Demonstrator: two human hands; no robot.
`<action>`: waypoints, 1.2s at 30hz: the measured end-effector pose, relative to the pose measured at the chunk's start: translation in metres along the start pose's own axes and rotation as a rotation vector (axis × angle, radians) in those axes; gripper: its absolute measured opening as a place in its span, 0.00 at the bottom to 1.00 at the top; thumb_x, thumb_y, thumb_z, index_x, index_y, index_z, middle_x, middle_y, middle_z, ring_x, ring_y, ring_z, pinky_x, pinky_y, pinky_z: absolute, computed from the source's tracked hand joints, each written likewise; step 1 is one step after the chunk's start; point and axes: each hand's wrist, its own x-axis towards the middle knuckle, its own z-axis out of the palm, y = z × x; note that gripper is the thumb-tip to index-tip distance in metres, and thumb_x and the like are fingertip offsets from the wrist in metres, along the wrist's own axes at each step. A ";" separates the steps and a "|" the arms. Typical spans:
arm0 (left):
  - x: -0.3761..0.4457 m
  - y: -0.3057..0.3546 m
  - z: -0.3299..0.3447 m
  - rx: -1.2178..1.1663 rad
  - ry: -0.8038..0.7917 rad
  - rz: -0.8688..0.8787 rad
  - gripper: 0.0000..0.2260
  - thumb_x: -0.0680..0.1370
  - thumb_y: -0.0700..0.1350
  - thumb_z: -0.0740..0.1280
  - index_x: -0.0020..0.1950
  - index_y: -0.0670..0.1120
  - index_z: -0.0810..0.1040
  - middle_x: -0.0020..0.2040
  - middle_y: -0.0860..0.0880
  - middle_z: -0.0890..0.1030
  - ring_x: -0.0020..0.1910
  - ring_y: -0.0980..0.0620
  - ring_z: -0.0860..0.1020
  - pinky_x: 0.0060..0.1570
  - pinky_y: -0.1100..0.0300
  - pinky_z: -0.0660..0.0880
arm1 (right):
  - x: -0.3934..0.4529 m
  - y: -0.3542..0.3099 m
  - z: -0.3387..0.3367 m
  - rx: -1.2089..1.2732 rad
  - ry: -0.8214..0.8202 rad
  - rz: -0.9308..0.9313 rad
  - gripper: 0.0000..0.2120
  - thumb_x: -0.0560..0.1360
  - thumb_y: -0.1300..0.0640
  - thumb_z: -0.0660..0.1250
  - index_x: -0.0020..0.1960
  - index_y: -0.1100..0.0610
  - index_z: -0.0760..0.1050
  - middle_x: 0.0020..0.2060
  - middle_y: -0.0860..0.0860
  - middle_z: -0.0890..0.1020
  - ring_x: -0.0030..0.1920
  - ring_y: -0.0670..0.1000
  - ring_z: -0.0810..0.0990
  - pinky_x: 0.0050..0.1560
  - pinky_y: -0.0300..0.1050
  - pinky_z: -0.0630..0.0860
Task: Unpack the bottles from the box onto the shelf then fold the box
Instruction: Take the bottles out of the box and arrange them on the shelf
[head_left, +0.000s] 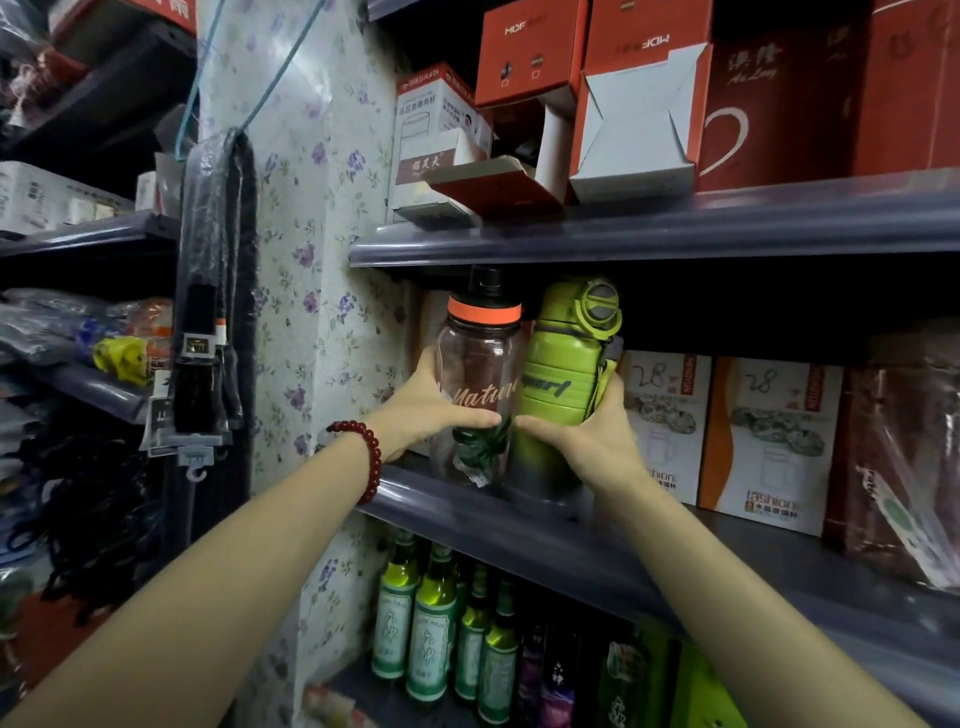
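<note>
At the centre of the frame two bottles stand side by side, touching, at the front left edge of the middle shelf. The left hand wraps its fingers round the clear bottle, which has an orange band under a black cap and the script "Nature" on its side with a dark leaf print below. The right hand curls round the lower body of the green bottle, thumb across the front; its label reads something like "Sport", partly hidden. A red bead bracelet sits on the left wrist. Just right of the green bottle stand two white boxes hand-marked "28" and printed "fashion", crowding that side, with a plastic-wrapped dark red box at the right edge. The shelf above hangs low over the bottle caps and carries red boxes marked "HDF", some with open flaps. Lower centre, small green glass bottles with Chinese labels fill the bottom shelf. At left, black belts hang in plastic beside a flowered wall.
</note>
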 end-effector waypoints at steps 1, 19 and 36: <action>-0.001 -0.001 0.001 0.006 0.039 0.007 0.47 0.61 0.44 0.81 0.72 0.48 0.57 0.63 0.52 0.75 0.62 0.54 0.74 0.66 0.56 0.68 | -0.003 -0.004 0.001 -0.032 0.006 -0.009 0.56 0.51 0.40 0.82 0.71 0.47 0.57 0.58 0.46 0.79 0.59 0.52 0.78 0.63 0.53 0.75; -0.002 -0.010 -0.003 0.018 0.082 0.050 0.53 0.62 0.44 0.81 0.76 0.59 0.50 0.64 0.59 0.68 0.66 0.56 0.68 0.68 0.55 0.65 | -0.024 -0.015 0.008 -0.052 0.063 0.013 0.48 0.67 0.57 0.77 0.77 0.48 0.50 0.57 0.47 0.75 0.60 0.53 0.75 0.58 0.41 0.69; -0.030 -0.031 0.000 0.370 0.019 -0.133 0.57 0.55 0.71 0.71 0.76 0.53 0.49 0.71 0.46 0.71 0.66 0.46 0.74 0.66 0.47 0.71 | -0.056 -0.017 0.018 -0.491 -0.009 0.068 0.54 0.71 0.50 0.73 0.77 0.57 0.34 0.73 0.60 0.64 0.69 0.61 0.69 0.62 0.53 0.72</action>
